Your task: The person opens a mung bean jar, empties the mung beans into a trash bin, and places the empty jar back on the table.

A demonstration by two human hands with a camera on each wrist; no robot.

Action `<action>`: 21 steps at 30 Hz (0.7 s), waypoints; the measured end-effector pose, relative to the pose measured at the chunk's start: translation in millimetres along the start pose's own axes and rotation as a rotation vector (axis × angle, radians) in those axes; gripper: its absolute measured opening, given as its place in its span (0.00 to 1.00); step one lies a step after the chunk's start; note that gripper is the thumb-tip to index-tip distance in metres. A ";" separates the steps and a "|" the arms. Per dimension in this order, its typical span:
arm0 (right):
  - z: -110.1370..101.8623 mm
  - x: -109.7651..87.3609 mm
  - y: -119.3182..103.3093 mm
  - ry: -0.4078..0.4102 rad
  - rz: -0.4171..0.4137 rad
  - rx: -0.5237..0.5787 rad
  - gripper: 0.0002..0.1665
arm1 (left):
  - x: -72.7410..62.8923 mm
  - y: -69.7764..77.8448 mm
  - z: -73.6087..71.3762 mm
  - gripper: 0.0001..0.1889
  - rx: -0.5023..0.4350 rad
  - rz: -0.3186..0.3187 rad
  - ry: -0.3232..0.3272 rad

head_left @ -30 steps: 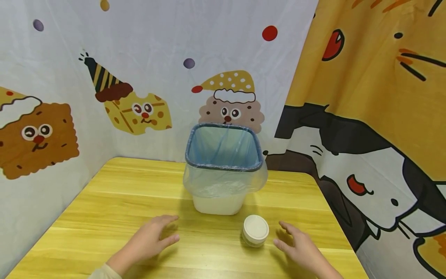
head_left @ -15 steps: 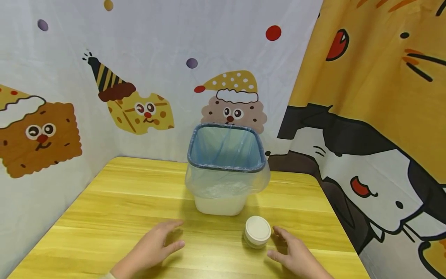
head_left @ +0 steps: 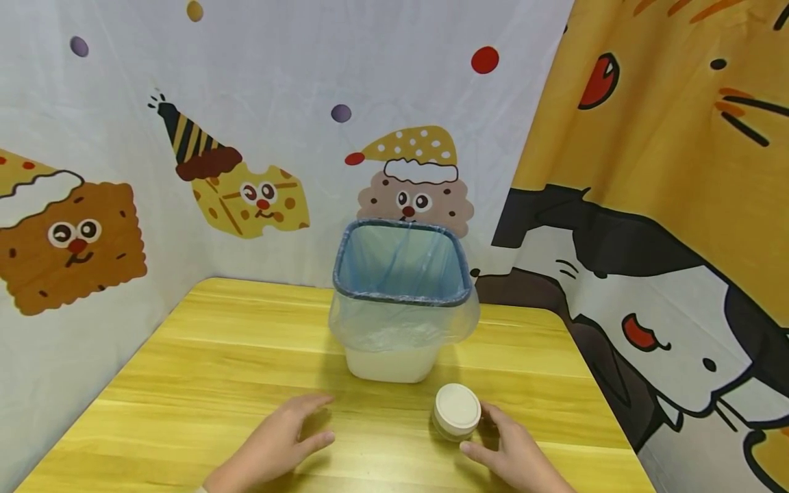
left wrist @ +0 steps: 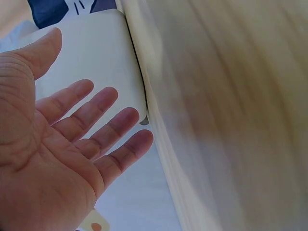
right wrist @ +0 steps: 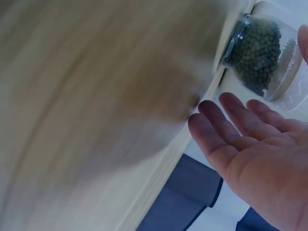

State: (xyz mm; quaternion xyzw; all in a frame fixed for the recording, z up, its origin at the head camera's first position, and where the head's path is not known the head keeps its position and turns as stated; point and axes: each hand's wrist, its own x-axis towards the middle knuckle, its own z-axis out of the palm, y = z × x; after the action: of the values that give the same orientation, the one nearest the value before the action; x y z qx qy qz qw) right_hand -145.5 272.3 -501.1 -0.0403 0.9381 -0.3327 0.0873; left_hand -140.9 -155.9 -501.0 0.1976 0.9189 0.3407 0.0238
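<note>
A small clear jar (head_left: 457, 409) with a cream lid stands upright on the table. Small round dark green beans (right wrist: 257, 53) fill its lower part in the right wrist view. Just right of the jar is my right hand (head_left: 514, 452), its fingers slightly bent and the thumb apart; it holds nothing, and whether the fingertips touch the glass cannot be told. My left hand (head_left: 277, 438) is left of the jar over the table, fingers loosely spread, with nothing in it. Behind the jar stands a white bin (head_left: 391, 368) with a dark blue rim, lined with a clear plastic bag (head_left: 382, 332).
The yellow wood-grain table (head_left: 203, 363) runs back to a white cartoon-printed cloth (head_left: 265, 89). On the right hangs a patterned curtain (head_left: 647, 137) along the table's edge.
My right hand has moved left, closer to the jar. The left hand has shifted slightly right in view. Jar and bin stay put on the table, while the head view turns a little.
</note>
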 end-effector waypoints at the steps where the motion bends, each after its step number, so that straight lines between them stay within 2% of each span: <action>1: 0.7 0.3 -1.1 0.006 0.005 -0.002 0.58 | -0.1 0.3 0.3 0.34 -0.008 0.000 -0.007; 7: 3.5 4.6 -8.3 0.019 0.009 -0.002 0.57 | -0.7 3.2 2.7 0.35 -0.029 0.007 -0.044; 13: 6.3 9.1 -12.2 0.029 -0.015 0.046 0.53 | -1.0 6.5 6.9 0.34 -0.033 0.025 -0.059; 21: 11.3 14.3 -14.2 0.070 -0.066 0.066 0.57 | -0.8 12.4 9.8 0.35 -0.046 0.027 -0.081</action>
State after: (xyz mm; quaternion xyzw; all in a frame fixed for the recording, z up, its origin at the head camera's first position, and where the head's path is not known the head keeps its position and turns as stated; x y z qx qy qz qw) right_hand -157.2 252.5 -502.7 -0.0564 0.9272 -0.3676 0.0445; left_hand -134.2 -141.6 -500.7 0.2231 0.9063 0.3538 0.0609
